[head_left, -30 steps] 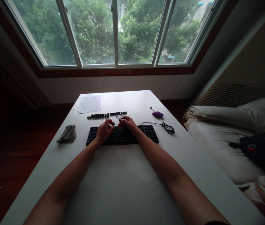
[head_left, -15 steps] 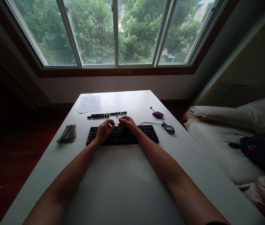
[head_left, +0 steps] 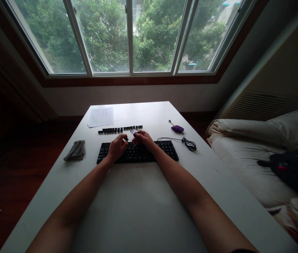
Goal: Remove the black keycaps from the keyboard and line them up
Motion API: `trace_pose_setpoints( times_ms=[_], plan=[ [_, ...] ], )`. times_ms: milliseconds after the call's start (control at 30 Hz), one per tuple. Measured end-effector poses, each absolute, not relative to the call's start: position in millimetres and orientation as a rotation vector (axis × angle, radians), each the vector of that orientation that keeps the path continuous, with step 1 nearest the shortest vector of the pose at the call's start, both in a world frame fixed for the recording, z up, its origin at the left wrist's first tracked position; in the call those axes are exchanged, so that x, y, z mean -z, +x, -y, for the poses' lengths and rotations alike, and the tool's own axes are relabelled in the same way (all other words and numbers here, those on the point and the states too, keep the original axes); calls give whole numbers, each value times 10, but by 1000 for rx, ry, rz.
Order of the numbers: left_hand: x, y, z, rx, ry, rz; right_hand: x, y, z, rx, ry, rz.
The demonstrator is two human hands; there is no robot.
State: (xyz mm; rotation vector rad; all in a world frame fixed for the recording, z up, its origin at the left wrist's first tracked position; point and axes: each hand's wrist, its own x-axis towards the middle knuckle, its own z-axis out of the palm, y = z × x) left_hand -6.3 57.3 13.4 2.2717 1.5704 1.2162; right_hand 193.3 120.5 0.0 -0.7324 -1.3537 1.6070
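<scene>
A black keyboard (head_left: 164,149) lies across the white table, with both hands over its back edge. My left hand (head_left: 117,146) is closed, pinching a small black keycap (head_left: 126,139) between thumb and fingers. My right hand (head_left: 144,138) is closed on what looks like a wire keycap puller (head_left: 134,131), with a shiny rounded part and thin wires sticking out. A dark bit shows by the right fingertips, too small to make out. Just beyond the hands, several loose black keycaps (head_left: 112,130) form a row on the table.
A printed sheet (head_left: 101,117) lies at the table's back left, and a folded grey cloth (head_left: 75,150) at the left. To the right are the coiled cable (head_left: 189,144) and a purple item (head_left: 177,129) with a thin stick. A pale sofa (head_left: 233,154) stands beside the table.
Both hands stay in nearly the same place over the keyboard. Only the fingers and the thin wires between them have shifted slightly.
</scene>
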Motion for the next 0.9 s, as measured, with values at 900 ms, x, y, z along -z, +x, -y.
trace_pose_setpoints(
  times_ms=[900],
  plan=[
    [-164,-50,-666,-1289,1732,-981,29,1994,-1233,-1622,-733,1236]
  ],
)
